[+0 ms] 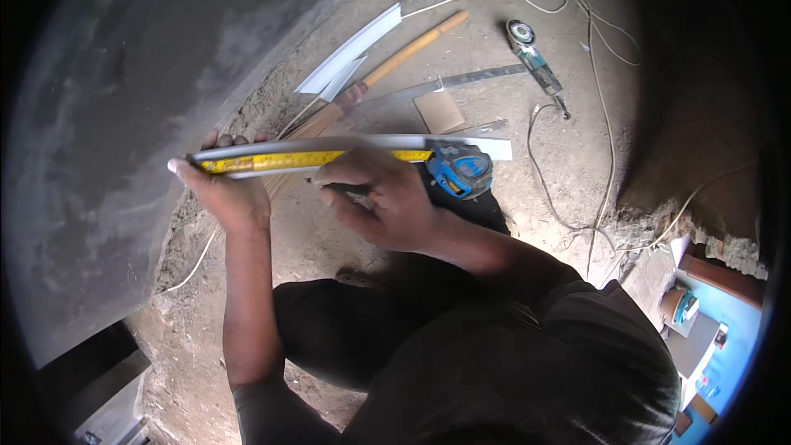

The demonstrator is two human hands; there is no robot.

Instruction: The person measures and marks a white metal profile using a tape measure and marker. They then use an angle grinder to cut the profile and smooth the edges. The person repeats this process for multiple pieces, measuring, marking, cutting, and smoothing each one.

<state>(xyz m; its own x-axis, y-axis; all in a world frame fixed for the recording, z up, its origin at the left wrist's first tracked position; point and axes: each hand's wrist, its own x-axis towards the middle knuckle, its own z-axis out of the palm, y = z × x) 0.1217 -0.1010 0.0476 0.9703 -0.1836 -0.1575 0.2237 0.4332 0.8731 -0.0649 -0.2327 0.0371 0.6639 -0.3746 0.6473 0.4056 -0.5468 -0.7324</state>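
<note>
A: Strip first: the long, flat, pale grey metal strip [486, 147] runs across the middle of the frame, held level above the dirt floor [511, 222]. It looks thin and light but long enough to sag or twist, so I'd judge a hold near each end steadies it best.

B: Where are the hands?

A: The left hand [227, 189], centre left, is closed round the strip's left end, pinning the tip of the yellow steel measuring tape [305, 161] against it. The right hand [383, 198], at centre, presses down on the tape with bent fingers. The blue and black tape case [460, 170] sits just right of it, at the strip's lower edge.

B: The tape?

A: Springy and slick, I'd say; likely to snap back if let go.

B: Anything unclear?

A: The right hand covers the strip's middle, so I can't tell what its fingers grip beneath. The strip's profile, flat or angled, is hard to make out.
</note>
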